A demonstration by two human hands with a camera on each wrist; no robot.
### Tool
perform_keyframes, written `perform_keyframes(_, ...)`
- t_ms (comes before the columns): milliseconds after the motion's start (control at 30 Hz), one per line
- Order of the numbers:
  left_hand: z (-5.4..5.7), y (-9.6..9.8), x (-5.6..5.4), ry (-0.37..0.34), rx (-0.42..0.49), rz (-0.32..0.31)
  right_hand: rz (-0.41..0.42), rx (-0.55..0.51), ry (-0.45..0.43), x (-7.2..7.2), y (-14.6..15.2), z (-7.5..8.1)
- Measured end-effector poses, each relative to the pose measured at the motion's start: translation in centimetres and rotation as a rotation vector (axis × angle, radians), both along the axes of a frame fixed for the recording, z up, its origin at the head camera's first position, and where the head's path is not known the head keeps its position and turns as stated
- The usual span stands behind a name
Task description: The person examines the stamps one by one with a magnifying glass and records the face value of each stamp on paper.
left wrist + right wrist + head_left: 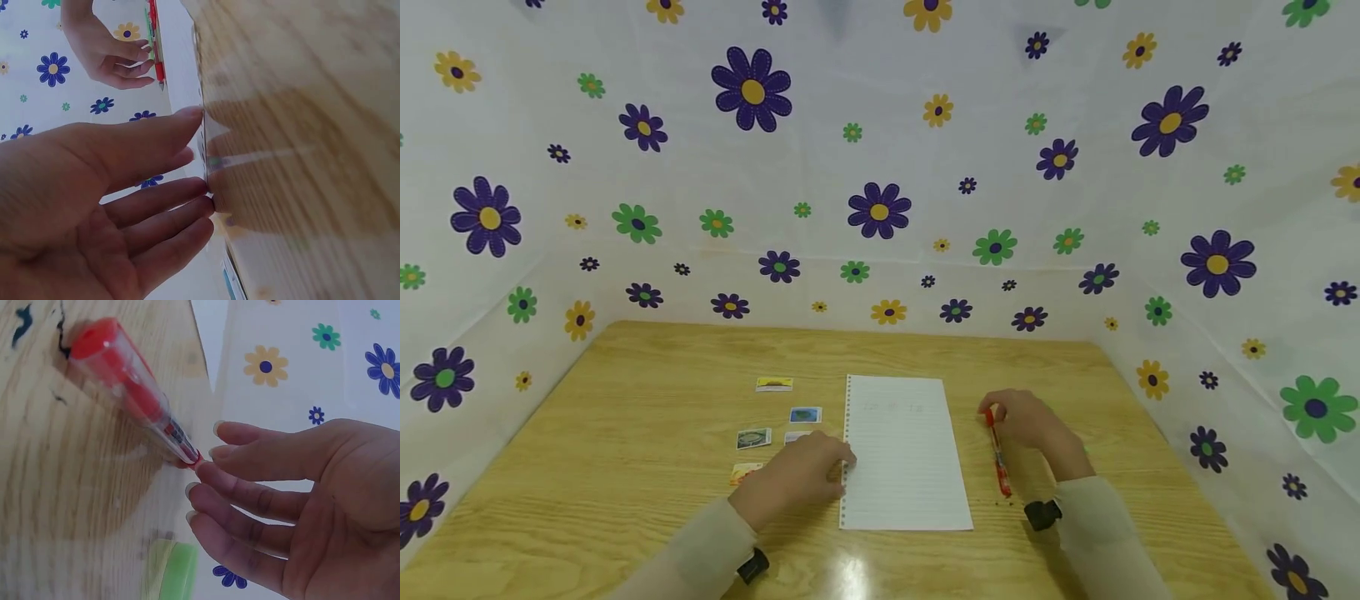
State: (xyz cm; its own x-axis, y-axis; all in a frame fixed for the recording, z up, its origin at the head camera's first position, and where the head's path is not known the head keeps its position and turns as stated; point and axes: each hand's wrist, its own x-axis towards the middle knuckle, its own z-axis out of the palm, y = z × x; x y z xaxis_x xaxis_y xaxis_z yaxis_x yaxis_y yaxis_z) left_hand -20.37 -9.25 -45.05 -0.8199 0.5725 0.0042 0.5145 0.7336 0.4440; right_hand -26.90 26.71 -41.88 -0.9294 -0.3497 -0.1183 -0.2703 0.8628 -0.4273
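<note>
A lined sheet of paper [898, 454] with punched holes down its left edge lies on the table, faint marks near its top. My left hand [801, 475] rests at that edge, thumb and fingers loosely apart; in the left wrist view its fingertips [203, 186] meet the edge. To the right of the sheet lies a red ballpoint pen [998, 458] with a clear barrel. My right hand [1026, 418] is at the pen's far end, and in the right wrist view its relaxed fingertips [209, 470] reach the barrel [144, 400]. A firm pinch is not visible.
Several small picture cards [774, 384] lie left of the sheet, some partly behind my left hand. A green object [179, 572] sits near my right hand. Flower-patterned cloth [820, 167] walls the wooden table [625, 450] at the back and sides.
</note>
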Motion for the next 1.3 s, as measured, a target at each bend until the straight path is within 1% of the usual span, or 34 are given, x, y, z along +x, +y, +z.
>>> perform_keyframes(100,0.2,0.2,0.2,0.007,-0.025,0.022,-0.029,0.037,-0.014,-0.5,-0.4,-0.1)
perform_keyframes(233,0.4,0.4,0.3,-0.009,-0.026,0.037,-0.061,0.091,-0.035,-0.9,-0.6,-0.3)
perform_keyframes(333,0.5,0.4,0.4,-0.021,-0.017,0.039,-0.042,0.112,-0.034,-1.1,-0.6,-0.5)
perform_keyframes(467,0.5,0.4,0.3,-0.035,0.001,0.032,0.002,0.119,0.018,-1.2,-0.5,-0.9)
perform_keyframes(567,0.4,0.5,0.3,-0.038,0.010,0.024,0.022,0.111,0.083,-1.2,-0.6,-1.0)
perform_keyframes(733,0.3,0.4,0.2,-0.032,0.020,0.009,0.050,0.060,0.156,-1.4,-0.7,-1.0)
perform_keyframes(900,0.4,0.3,0.3,-0.042,0.038,0.024,0.082,-0.016,0.250,-1.8,-0.9,-0.7)
perform_keyframes(1000,0.5,0.2,0.4,-0.061,0.050,0.040,0.094,-0.053,0.304,-2.0,-1.1,-0.5)
perform_keyframes(1100,0.6,0.3,0.4,-0.083,0.056,0.055,0.092,-0.101,0.310,-2.1,-1.4,-0.4)
perform_keyframes(1167,0.7,0.3,0.5,-0.093,0.053,0.065,0.083,-0.146,0.284,-2.1,-1.8,-0.4)
perform_keyframes(1300,1.0,0.6,0.8,-0.090,0.048,0.051,0.065,-0.236,0.214,-2.0,-2.8,-0.7)
